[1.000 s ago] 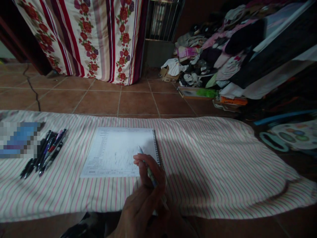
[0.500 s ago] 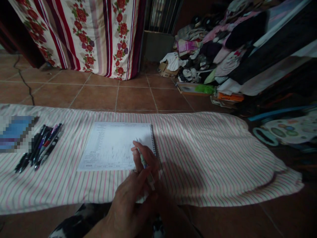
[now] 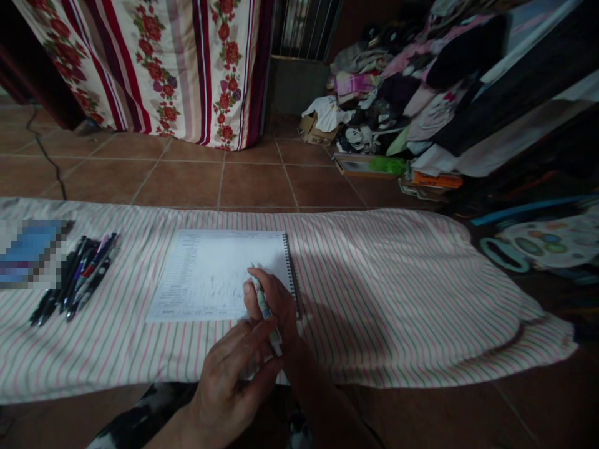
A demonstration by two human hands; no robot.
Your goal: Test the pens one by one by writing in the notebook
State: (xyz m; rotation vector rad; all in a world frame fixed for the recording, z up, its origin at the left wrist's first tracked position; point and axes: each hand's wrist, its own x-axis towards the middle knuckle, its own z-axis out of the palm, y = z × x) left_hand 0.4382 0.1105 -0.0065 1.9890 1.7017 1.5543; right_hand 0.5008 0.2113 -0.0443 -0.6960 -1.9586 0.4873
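Observation:
My right hand (image 3: pixel 278 299) is closed round a pale, patterned pen (image 3: pixel 262 305), its tip pointing up and left over the page. From the lower left my left hand (image 3: pixel 234 368) reaches across, its forefinger and thumb closed about the pen's whitish rear end. Beneath the right hand lies an open spiral notebook (image 3: pixel 224 252), coil on its right side. Thin pen strokes run along the lower part of its page, and printed text lines its left edge. I cannot tell whether the tip touches the paper.
Several pens (image 3: pixel 84 274) lie bunched at the left on the striped cloth (image 3: pixel 384 293), beside a blurred-out blue item (image 3: pixel 32 249). Beyond are the tiled floor (image 3: pixel 187 181), a floral curtain (image 3: pixel 187 75) and heaped clothes (image 3: pixel 397 93). A patterned plastic item (image 3: pixel 547 240) stands at right.
The right hand and pen have shifted slightly left. My left hand has moved left and lower, its fingers now nearer the pen's rear end. The notebook stays put.

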